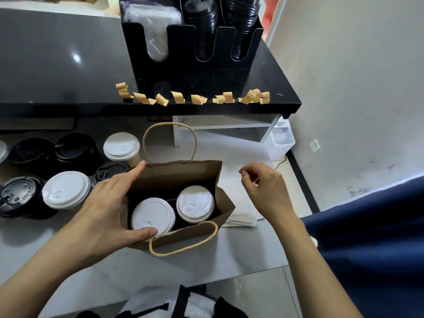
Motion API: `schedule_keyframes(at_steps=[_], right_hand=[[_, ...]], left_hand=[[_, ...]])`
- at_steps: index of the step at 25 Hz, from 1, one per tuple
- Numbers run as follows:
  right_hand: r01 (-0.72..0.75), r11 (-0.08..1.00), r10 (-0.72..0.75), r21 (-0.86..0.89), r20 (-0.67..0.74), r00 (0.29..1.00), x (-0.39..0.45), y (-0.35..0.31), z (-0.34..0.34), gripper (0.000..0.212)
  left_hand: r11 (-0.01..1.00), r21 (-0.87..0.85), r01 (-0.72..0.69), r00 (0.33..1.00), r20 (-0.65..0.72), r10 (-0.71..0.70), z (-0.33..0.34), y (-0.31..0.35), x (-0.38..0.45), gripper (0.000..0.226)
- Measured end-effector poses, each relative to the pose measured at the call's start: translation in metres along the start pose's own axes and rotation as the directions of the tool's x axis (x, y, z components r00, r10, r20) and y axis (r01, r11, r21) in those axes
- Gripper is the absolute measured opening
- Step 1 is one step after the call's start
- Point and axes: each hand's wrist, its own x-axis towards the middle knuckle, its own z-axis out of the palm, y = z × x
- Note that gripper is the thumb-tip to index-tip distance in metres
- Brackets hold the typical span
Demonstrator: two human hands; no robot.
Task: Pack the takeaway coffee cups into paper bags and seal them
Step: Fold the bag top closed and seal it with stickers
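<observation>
Two white-lidded cups sit side by side inside the open brown paper bag [181, 175] in front of you: one cup [152, 214] towards the bag's left end and the other cup [195, 204] just beside it on the right. The bag stands upright on the pale worktop [46, 249], closer to its right edge than its left, with one twisted-paper handle [169, 141] standing up at the far side and the other handle [183, 239] flopped outward over the near wall. Your left hand [107, 203] grips the bag's left end, fingers stretched along the far wall and thumb curled over the near rim, touching the left cup's lid. Your right hand [263, 187] hovers just to the right of the bag with its fingers loosely curled and holding nothing that I can see; it does not touch the bag. More lidded cups wait along the left part of the worktop, among them a white-lidded cup [66, 189] near your left wrist, another white-lidded one [121, 146] further back, and a black-lidded cup [18, 193] by the left edge. On the raised black counter [275, 72] beyond, a row of curled brown tape strips [195, 98] hangs off the front edge, below a black lid holder [190, 42].
</observation>
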Motion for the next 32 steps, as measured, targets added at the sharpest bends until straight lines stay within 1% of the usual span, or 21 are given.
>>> schedule_keyframes(at_steps=[2,4,7,9,11,14,17,20,23,25,27,29,31,32], right_hand=[[-0.083,0.994,0.092,-0.070,0.135,0.987,-0.013,0.018,0.020,0.008],[-0.109,0.986,0.137,-0.129,0.231,0.963,-0.025,0.031,0.034,0.020],[-0.047,0.984,0.104,-0.173,0.334,0.937,-0.038,0.044,0.046,0.038],[-0.008,0.970,0.111,-0.242,0.416,0.903,-0.044,0.051,0.051,0.052],[0.009,0.950,0.142,-0.312,0.459,0.877,-0.050,0.058,0.056,0.056],[0.017,0.940,0.142,-0.342,0.433,0.890,-0.055,0.065,0.059,0.044],[-0.002,0.948,0.132,-0.317,0.391,0.911,-0.055,0.066,0.060,0.035],[-0.008,0.944,0.143,-0.329,0.388,0.910,-0.053,0.066,0.060,0.034],[-0.019,0.951,0.132,-0.307,0.351,0.927,-0.050,0.066,0.057,0.031],[-0.031,0.960,0.126,-0.278,0.333,0.935,-0.049,0.066,0.056,0.036],[-0.064,0.965,0.139,-0.254,0.292,0.946,-0.048,0.064,0.056,0.029],[-0.129,0.977,0.164,-0.172,0.204,0.965,-0.048,0.062,0.057,0.018],[-0.229,0.973,0.228,-0.004,0.115,0.967,-0.046,0.057,0.055,0.011],[-0.283,0.954,0.276,0.097,0.082,0.958,-0.043,0.052,0.052,0.009]], left_hand=[[1.000,-0.007,0.000,1.000,-0.011,0.000,0.000,0.000,-0.001,0.123],[1.000,-0.010,0.001,1.000,-0.015,-0.002,0.000,0.001,-0.001,0.123],[1.000,-0.019,0.004,1.000,-0.010,-0.004,0.000,0.001,0.000,0.122],[1.000,-0.024,0.014,1.000,-0.009,-0.014,0.000,0.001,0.000,0.123],[0.999,-0.030,0.026,1.000,-0.004,-0.026,-0.001,-0.001,0.000,0.124],[0.999,-0.041,0.025,1.000,-0.003,-0.025,-0.001,-0.002,0.000,0.124],[0.999,-0.042,0.022,1.000,0.000,-0.022,0.000,-0.001,0.001,0.124],[0.999,-0.033,0.022,1.000,0.001,-0.022,0.000,0.000,0.002,0.123],[0.999,-0.039,0.021,1.000,0.000,-0.021,-0.001,0.000,0.001,0.122],[0.999,-0.041,0.020,1.000,-0.002,-0.020,0.000,0.001,0.001,0.120],[0.999,-0.040,0.024,1.000,-0.004,-0.024,0.000,0.001,0.001,0.120],[0.999,-0.037,0.028,1.000,-0.004,-0.028,0.000,0.001,0.001,0.120],[0.999,-0.041,0.032,0.999,0.001,-0.032,0.000,0.001,0.001,0.120],[0.998,-0.044,0.033,0.999,0.003,-0.033,0.000,0.001,0.001,0.120]])
